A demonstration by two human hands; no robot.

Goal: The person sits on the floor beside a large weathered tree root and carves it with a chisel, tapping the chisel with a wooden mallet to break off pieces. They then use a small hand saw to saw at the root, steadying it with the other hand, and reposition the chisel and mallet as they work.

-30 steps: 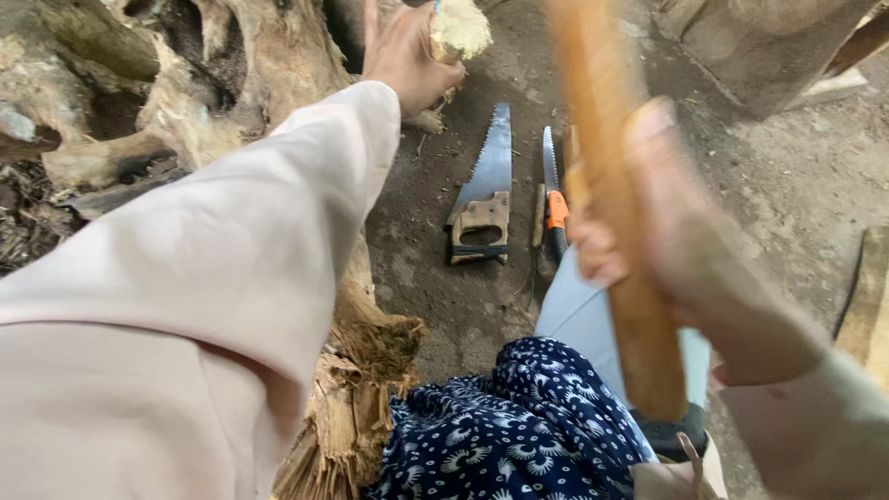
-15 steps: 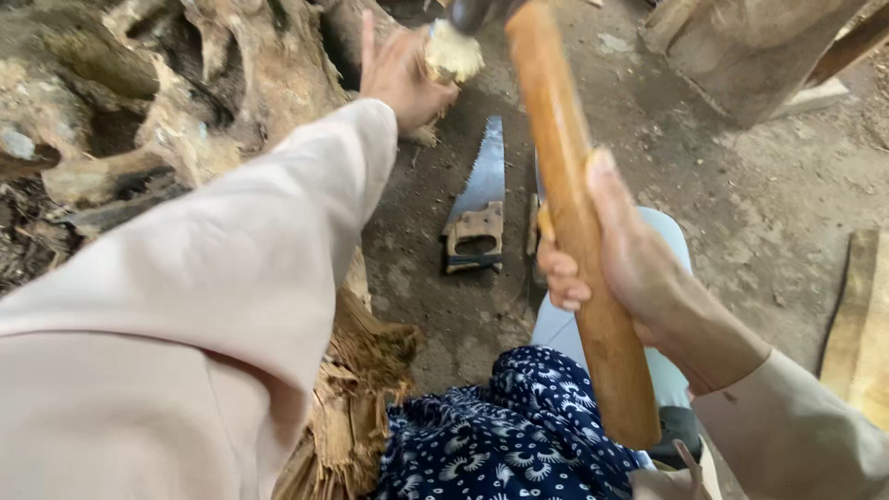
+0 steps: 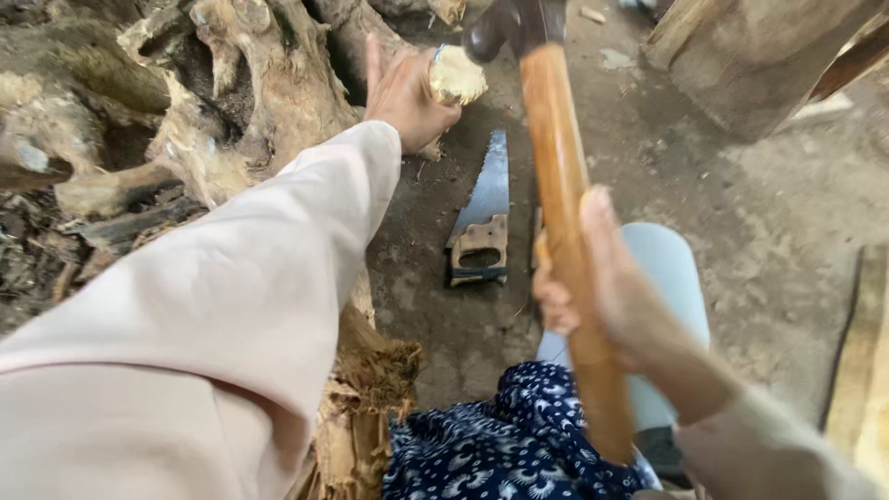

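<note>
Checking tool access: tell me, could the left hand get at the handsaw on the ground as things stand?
Probably not right away. The left hand is closed around a pale tool handle against the tree stump. The handsaw lies uncovered on the ground just beside it, so the path looks free once that grip lets go.

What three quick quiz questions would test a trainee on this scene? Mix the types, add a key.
1. True or false: the hammer head is close by the pale frayed top of the tool that the left hand holds.
2. Which hand grips the wooden hammer handle?
A. left hand
B. right hand
C. both hands
3. Fill in: on the dirt floor between the two arms lies a hand ____ with a wooden grip.

Key: 1 true; 2 B; 3 saw.
</note>
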